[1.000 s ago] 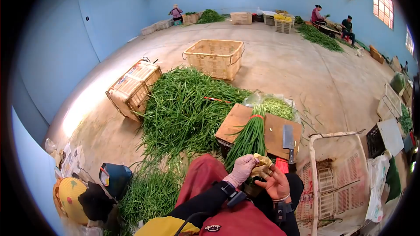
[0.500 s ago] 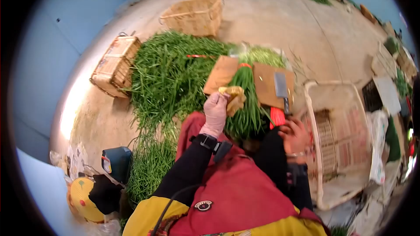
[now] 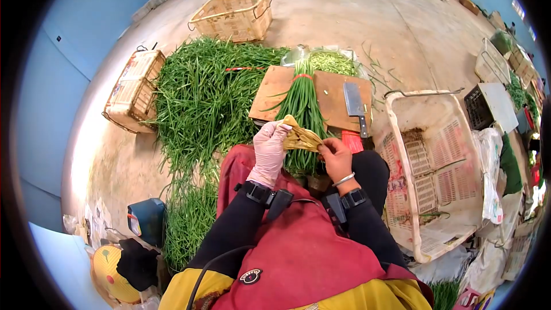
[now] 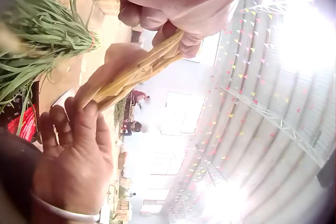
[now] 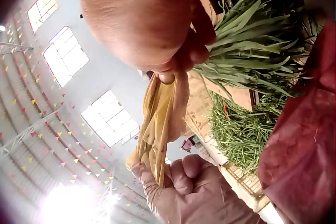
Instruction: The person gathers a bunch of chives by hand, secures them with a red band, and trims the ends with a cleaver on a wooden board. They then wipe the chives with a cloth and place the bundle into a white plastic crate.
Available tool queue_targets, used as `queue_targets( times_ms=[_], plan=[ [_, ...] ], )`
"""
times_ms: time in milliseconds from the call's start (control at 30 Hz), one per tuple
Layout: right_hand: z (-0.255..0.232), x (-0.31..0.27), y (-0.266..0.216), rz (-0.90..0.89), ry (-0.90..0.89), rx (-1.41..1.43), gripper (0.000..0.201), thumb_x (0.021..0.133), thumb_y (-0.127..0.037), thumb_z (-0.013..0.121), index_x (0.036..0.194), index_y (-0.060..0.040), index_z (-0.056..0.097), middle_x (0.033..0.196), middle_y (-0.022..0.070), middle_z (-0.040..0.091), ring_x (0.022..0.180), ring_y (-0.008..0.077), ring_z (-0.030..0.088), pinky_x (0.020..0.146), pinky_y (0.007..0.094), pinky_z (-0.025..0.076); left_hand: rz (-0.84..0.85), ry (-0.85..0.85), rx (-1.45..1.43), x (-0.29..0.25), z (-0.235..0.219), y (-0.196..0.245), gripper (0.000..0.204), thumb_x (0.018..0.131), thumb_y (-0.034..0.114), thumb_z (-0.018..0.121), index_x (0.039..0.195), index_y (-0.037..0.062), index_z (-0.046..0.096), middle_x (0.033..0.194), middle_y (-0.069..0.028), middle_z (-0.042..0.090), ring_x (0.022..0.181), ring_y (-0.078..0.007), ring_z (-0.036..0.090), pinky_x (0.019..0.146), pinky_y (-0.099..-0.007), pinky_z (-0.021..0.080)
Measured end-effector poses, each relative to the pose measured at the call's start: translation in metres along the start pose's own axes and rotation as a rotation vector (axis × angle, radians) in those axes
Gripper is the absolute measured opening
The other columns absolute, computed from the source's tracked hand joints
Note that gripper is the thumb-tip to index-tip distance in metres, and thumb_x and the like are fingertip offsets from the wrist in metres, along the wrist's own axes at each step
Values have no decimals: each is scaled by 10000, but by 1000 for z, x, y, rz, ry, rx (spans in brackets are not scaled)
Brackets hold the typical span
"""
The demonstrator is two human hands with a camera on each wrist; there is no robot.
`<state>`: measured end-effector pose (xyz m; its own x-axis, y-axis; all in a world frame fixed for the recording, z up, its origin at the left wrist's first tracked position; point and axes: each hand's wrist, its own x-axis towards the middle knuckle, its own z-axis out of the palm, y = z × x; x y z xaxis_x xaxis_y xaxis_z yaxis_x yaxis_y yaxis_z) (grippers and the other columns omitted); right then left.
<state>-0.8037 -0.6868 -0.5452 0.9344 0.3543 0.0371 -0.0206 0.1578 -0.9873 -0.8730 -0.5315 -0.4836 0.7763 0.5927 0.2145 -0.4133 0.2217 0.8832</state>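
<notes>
Stretched between both hands is a crumpled, thin yellow rubber glove, translucent in the right wrist view. My left hand, in a pale thin glove, pinches one end of it. The bare right hand pinches the other end between thumb and fingers. Beneath them a bunch of green garlic chives, tied with a red band, lies across a wooden board. A cleaver rests on the board's right part, its black handle toward me. Red ties show by the board's near edge.
A big heap of loose chives lies left of the board. A pale plastic crate stands close on my right. Two more crates are beyond the heap: one upright, one on its side. Pale cut stalks sit on plastic behind the board.
The right hand dropped away to the right, then came back and took the yellow glove's free end. The left hand kept hold throughout. The head view has tilted down.
</notes>
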Motion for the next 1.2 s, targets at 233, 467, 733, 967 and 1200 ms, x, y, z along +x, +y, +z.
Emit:
queue_targets(
  times_ms=[233, 467, 733, 967, 1200],
  plan=[
    [-30, 15, 2, -138, -9, -358, 108, 851, -11, 591, 930, 2, 664, 795, 80, 643, 690, 159, 625, 656, 276, 501, -438, -137, -33, 11, -10, 43, 156, 930, 212, 652, 904, 57, 658, 799, -17, 654, 643, -93, 610, 538, -240, 500],
    [4, 9, -93, -106, -449, -75, 502, 782, -153, 756, 1247, -35, 609, 1131, 72, 656, 1037, 165, 600, 865, 303, 483, -456, -315, 244, 12, -6, 37, 186, 924, 218, 661, 917, 32, 676, 810, -20, 673, 672, -87, 607, 582, -230, 479],
    [-18, 19, -67, 97, -104, 352, 173, 873, -42, 671, 1044, -18, 660, 914, 56, 701, 790, 117, 654, 717, 223, 522, -563, -303, 135, 11, -22, 60, 221, 895, 140, 674, 1038, -26, 644, 904, -92, 702, 759, -138, 677, 618, -242, 540],
    [-34, 10, -86, 214, -153, 248, 132, 897, -58, 670, 1021, -16, 658, 828, 32, 675, 729, 112, 644, 649, 209, 522, -411, -330, 268, 12, -23, 78, 245, 893, 107, 673, 1101, -10, 620, 943, -65, 683, 666, -77, 596, 596, -222, 505],
    [-5, -20, -113, -688, 17, 125, 154, 880, 38, 607, 1025, -13, 600, 999, 105, 632, 851, 173, 618, 747, 297, 521, 81, -534, 214, 9, 6, 118, 433, 868, 84, 681, 1270, -4, 543, 1326, -126, 545, 1051, -151, 583, 773, -225, 512]
  ],
)
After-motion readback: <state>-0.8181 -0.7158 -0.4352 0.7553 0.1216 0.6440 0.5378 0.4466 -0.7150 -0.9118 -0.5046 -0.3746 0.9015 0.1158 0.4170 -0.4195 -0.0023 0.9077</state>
